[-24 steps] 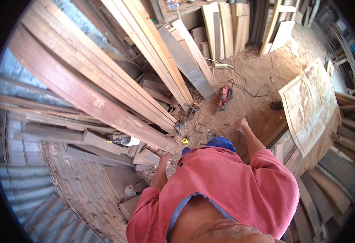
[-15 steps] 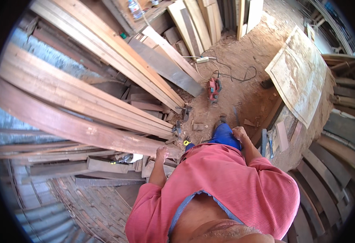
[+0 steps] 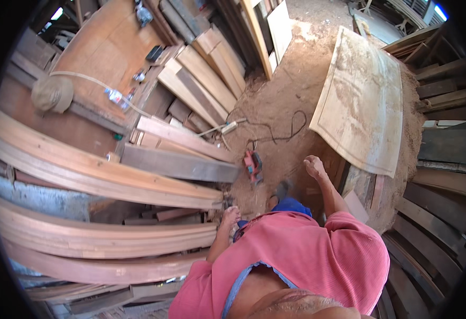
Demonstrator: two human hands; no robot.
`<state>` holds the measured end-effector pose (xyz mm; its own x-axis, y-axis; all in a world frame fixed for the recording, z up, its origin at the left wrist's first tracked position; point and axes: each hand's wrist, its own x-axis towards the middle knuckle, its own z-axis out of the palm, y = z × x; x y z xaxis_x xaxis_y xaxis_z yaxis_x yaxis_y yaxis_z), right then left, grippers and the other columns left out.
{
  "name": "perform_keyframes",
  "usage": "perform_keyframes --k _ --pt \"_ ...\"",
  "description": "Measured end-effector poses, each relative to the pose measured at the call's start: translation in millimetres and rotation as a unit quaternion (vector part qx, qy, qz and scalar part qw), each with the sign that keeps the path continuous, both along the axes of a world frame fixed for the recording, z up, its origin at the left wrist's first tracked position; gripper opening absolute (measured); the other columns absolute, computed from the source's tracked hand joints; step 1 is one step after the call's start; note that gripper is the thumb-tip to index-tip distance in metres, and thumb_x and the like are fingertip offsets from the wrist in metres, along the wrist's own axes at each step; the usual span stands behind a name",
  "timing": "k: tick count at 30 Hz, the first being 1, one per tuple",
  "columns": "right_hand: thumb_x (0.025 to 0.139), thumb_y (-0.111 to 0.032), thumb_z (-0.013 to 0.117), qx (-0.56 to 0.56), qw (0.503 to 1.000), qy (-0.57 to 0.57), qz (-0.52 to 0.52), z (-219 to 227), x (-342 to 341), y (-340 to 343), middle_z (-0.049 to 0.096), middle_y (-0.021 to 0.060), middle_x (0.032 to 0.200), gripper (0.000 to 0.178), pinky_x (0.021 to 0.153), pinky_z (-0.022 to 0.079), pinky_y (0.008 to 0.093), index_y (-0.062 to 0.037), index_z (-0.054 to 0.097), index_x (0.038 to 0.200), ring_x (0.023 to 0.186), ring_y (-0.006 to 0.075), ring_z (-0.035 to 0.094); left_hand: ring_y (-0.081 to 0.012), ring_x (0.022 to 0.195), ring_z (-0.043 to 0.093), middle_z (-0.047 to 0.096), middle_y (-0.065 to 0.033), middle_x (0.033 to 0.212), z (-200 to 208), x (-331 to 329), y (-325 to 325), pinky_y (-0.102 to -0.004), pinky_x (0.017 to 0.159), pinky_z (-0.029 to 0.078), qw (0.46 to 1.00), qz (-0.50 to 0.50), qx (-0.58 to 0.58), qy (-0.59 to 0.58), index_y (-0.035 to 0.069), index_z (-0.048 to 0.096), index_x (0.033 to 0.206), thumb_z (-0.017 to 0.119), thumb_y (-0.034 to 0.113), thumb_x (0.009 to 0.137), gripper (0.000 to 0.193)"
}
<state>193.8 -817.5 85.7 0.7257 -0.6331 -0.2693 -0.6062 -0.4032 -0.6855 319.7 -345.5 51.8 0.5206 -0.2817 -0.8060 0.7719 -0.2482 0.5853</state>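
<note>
My left hand (image 3: pixel 231 215) hangs at my left side with its fingers loosely curled, and nothing shows in it. It is nearest to the front ends of the long planks (image 3: pixel 105 181) and to a dark metal clamp (image 3: pixel 227 202) there; I cannot tell whether it touches the clamp. Held out ahead on the right, my right hand (image 3: pixel 314 166) has its fingers curled in, with nothing visible in them. It is over the dirt floor, near the lower left edge of a large dusty sheet (image 3: pixel 363 103). A red corded power tool (image 3: pixel 253 166) lies on the floor ahead.
A cable (image 3: pixel 281 139) runs from the tool to a white power strip (image 3: pixel 229 127). Upright boards (image 3: pixel 190 90) lean at the far left, beside a wooden bench (image 3: pixel 105 40) with a bottle (image 3: pixel 117 98) and a cap (image 3: pixel 52 94). Stacked timber (image 3: pixel 429 212) lines the right.
I have moved forward and turned left, so the bench has come into view. My right hand has swung forward off my blue trousers; my left has passed from the lower plank toward the clamp.
</note>
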Motion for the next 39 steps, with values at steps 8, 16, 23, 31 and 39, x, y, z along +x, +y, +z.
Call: perform_keyframes --k 8,16,23,31,39 --pt "0.083 -0.028 0.056 -0.065 0.979 0.0 -0.195 57.1 -10.6 -203.1 0.069 0.0285 0.102 0.039 0.091 0.051 0.045 0.0038 0.07 0.101 0.103 0.0425 0.065 -0.0198 0.068 0.063 0.068 -0.0042 0.083 -46.6 65.3 -124.8 -0.033 0.064 0.051 0.977 -0.168 0.115 -0.063 0.008 0.073 0.101 0.057 0.025 0.091 0.025" --pt "0.084 -0.028 0.059 -0.026 0.946 0.021 -0.322 16.5 -82.0 -183.1 0.071 0.0237 0.097 0.035 0.089 0.052 0.0446 0.0012 0.072 0.099 0.099 0.0369 0.068 -0.0205 0.067 0.063 0.069 -0.0054 0.08 -83.6 167.7 -169.3 -0.0342 0.06 0.05 0.576 -0.668 0.147 -0.448 0.008 0.075 0.093 0.061 0.032 0.091 0.028" --pt "0.086 -0.022 0.061 -0.107 0.878 0.173 -0.434 16.0 -64.4 -190.2 0.064 0.0262 0.113 0.034 0.093 0.048 0.0502 0.0004 0.067 0.111 0.106 0.0438 0.061 -0.0155 0.07 0.062 0.069 -0.0082 0.081 -67.0 257.5 -354.6 -0.0316 0.063 0.05 0.892 -0.422 0.116 -0.108 0.004 0.07 0.108 0.061 0.029 0.095 0.029" --pt "0.087 -0.026 0.06 -0.103 0.85 0.204 -0.475 34.0 103.9 -355.9 0.052 0.0235 0.135 0.047 0.105 0.042 0.0508 -0.0075 0.057 0.131 0.125 0.042 0.05 -0.0125 0.067 0.057 0.066 -0.0022 0.079 -67.5 401.0 -515.3 -0.0291 0.06 0.046 0.809 -0.58 0.096 -0.013 0.007 0.071 0.107 0.062 0.023 0.09 0.024" --pt "0.09 -0.032 0.057 0.146 0.749 0.332 -0.554 25.8 200.7 -430.7 0.053 0.0252 0.137 0.057 0.103 0.045 0.0522 -0.0087 0.045 0.141 0.126 0.0417 0.053 -0.0147 0.071 0.066 0.07 -0.0068 0.087 -18.7 621.9 -639.1 -0.0311 0.058 0.05 0.805 -0.482 0.193 -0.287 0.011 0.067 0.116 0.061 0.034 0.093 0.033"
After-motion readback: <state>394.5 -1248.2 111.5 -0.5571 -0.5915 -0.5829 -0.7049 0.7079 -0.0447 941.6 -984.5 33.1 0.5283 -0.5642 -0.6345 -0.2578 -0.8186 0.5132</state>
